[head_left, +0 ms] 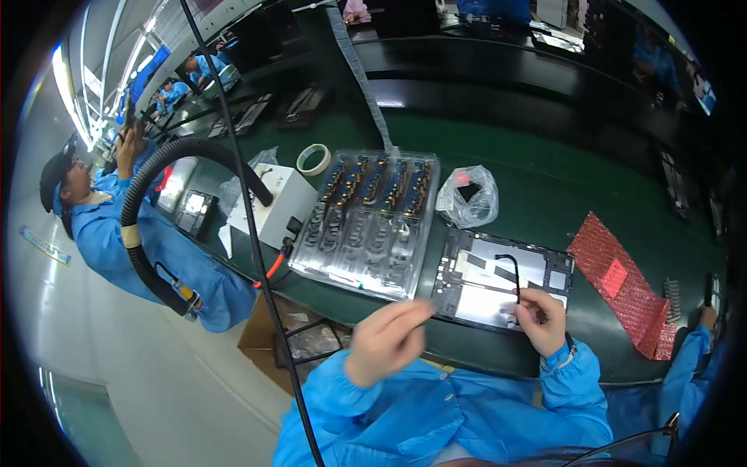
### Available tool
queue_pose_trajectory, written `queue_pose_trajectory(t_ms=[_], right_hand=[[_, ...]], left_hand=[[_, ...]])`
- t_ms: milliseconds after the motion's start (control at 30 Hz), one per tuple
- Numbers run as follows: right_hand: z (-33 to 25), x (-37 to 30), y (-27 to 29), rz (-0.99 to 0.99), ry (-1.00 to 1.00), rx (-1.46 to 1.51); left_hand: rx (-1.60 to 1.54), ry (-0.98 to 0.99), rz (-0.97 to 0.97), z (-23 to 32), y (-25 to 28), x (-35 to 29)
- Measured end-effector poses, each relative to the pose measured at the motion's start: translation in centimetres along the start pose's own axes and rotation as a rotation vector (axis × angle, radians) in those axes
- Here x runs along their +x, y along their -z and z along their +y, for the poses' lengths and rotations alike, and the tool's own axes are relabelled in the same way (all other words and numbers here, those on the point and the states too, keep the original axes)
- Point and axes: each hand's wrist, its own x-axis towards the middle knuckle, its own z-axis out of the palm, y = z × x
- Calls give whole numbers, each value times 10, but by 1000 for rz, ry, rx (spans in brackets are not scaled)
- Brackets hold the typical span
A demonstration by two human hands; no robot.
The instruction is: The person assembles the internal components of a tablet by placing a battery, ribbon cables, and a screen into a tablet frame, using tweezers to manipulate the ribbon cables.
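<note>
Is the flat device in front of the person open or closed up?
Open: the flat device lies with its silver panels and dark inner parts showing, with no cover over them.

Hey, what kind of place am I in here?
Probably an electronics assembly workshop: there's an opened tablet-like device on a green bench, a plastic tray of small parts, and a blue-coated co-worker.

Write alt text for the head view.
A person's right hand holds a bent black rod or cable over an opened flat device; the blurred left hand hovers near a clear tray of small parts on a green bench.
</note>
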Motion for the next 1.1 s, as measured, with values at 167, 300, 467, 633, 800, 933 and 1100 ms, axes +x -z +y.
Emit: queue_pose_trajectory(t_ms=[167,300,467,633,800,933,1100], right_hand=[[-4,3,-2,33,-62,240],[4,1,-3,104,-84,277],[-4,0,4,92,-50,250],[2,2,9,111,-37,308],[-7,11,14,143,-166,203],[-5,9,16,152,-118,221],[-8,4,15,146,-244,338]], left_hand=[[-286,73,-174,13,-78,76],[-304,26,-148,5,-105,85],[-368,-10,-42,-2,-113,81],[-333,-2,-153,-2,-115,71],[-371,-44,-147,2,-128,69],[-411,-43,-126,-1,-132,65],[-438,-19,-106,-1,-134,58]])
